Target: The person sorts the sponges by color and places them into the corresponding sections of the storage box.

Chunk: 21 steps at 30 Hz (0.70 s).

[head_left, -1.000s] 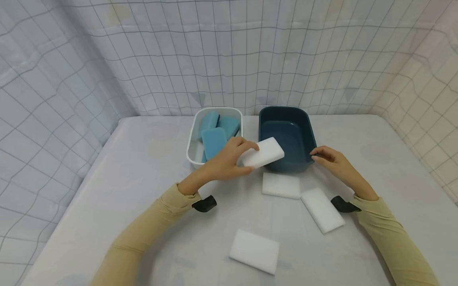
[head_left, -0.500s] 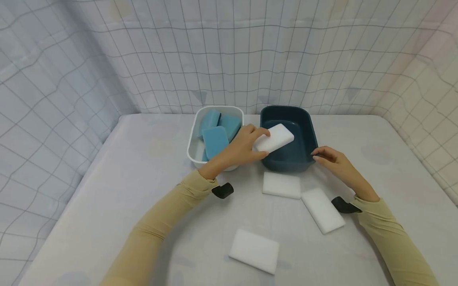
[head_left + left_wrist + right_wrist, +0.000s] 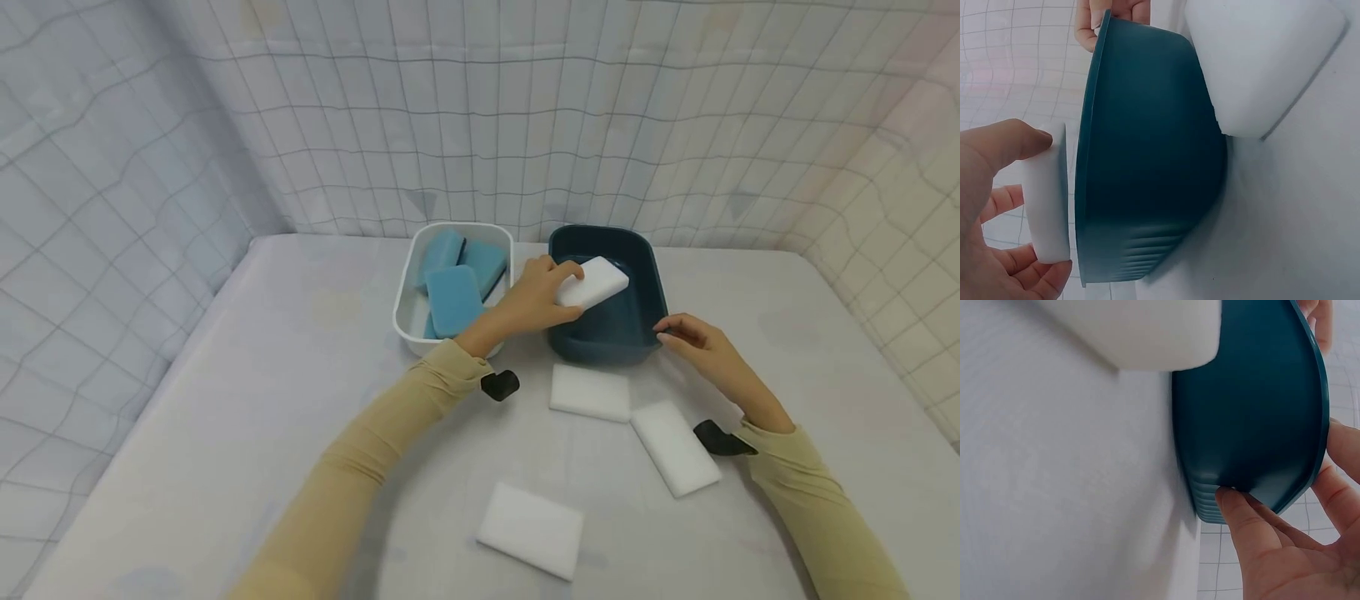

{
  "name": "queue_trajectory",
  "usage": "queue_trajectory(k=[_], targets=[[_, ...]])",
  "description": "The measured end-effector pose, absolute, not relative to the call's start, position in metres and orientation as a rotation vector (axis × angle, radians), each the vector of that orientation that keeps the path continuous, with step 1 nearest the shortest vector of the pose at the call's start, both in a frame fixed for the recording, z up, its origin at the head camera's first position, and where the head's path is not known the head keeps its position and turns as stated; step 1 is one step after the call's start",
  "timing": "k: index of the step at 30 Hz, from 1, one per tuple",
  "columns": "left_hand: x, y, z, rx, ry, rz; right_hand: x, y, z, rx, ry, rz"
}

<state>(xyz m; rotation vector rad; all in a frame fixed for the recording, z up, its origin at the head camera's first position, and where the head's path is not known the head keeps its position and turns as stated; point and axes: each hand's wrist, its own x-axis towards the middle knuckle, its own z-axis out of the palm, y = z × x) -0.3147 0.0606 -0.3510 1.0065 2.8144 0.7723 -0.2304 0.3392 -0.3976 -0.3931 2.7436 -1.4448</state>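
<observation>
My left hand (image 3: pixel 537 297) pinches a white sponge (image 3: pixel 596 282) between thumb and fingers, tilted above the opening of a dark teal bin (image 3: pixel 617 333). In the left wrist view the sponge (image 3: pixel 1046 200) is apart from the rim of the bin (image 3: pixel 1154 125). My right hand (image 3: pixel 696 340) holds the bin's front right corner. From the right wrist view, the fingers of that hand (image 3: pixel 1291 550) touch the outer wall of the bin (image 3: pixel 1247 406), with the thumb at the rim. Three white sponges lie on the table: one before the bin (image 3: pixel 590 392), one slanted to its right (image 3: pixel 677 450), one nearer (image 3: pixel 531 531).
Left of the teal bin stands a white bin (image 3: pixel 405 321) with several blue sponges (image 3: pixel 454 300) in it. The table (image 3: pixel 262 375) has a pale cover. Grid-patterned curtains (image 3: pixel 487 108) hang behind and at both sides.
My left hand has carried the white sponge rightward and away from me, from beside the teal bin's left edge to over its opening. The right hand has stayed at the bin's corner.
</observation>
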Motion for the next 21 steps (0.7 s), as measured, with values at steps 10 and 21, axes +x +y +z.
queue_trajectory(k=[10, 21], targets=[[-0.323, 0.074, -0.353, 0.956, 2.871, 0.703, -0.228, 0.339, -0.397, -0.389, 2.733, -1.445], [-0.330, 0.094, -0.359, 0.985, 2.977, 0.434, -0.230, 0.338, -0.395, -0.363, 2.739, -1.438]])
